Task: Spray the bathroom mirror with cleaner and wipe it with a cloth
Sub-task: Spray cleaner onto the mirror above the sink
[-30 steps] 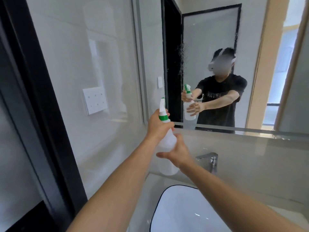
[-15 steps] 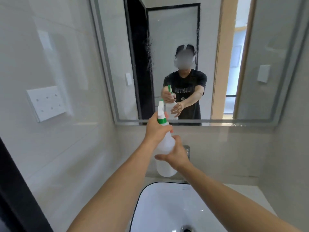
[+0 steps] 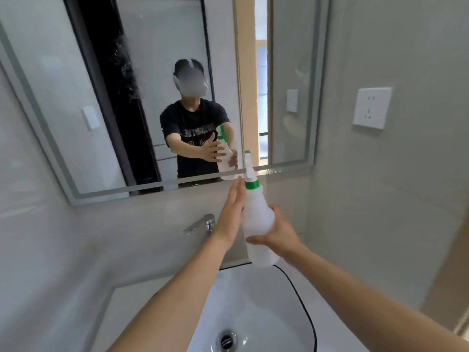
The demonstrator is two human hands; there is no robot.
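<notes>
We hold the spray bottle (image 3: pixel 257 219) up over the washbasin (image 3: pixel 253 313), below the mirror's (image 3: pixel 63 102) lower edge and tilted a little, its green-collared nozzle (image 3: pixel 248 165) pointing up towards the glass. Our right hand (image 3: pixel 279 231) wraps the lower body of the bottle from the right, thumb across the front. Our left hand (image 3: pixel 232 212) lies flat along the bottle's left side with straight fingers reaching to the collar; it steadies rather than grips, and no finger appears to be on the trigger.

The risks, as we judge them:
- The bottle hangs on one hand's hold low on a smooth plastic body. If cleaner has wetted it, it could slide down into the washbasin or knock the tap (image 3: pixel 200 223) just to the left.
- The nozzle sits near the mirror's bottom right. Spraying from here would load that corner and the wall under it, leaving the upper glass dry; only a patch of droplets (image 3: pixel 124 64) shows at upper left.
- Working the trigger means shifting the left hand up, a moment when the bottle could tip.
- Spray could drift towards the wall socket (image 3: pixel 371 107) on the right.
- We see no cloth anywhere, so sprayed cleaner may run before we can wipe it.
</notes>
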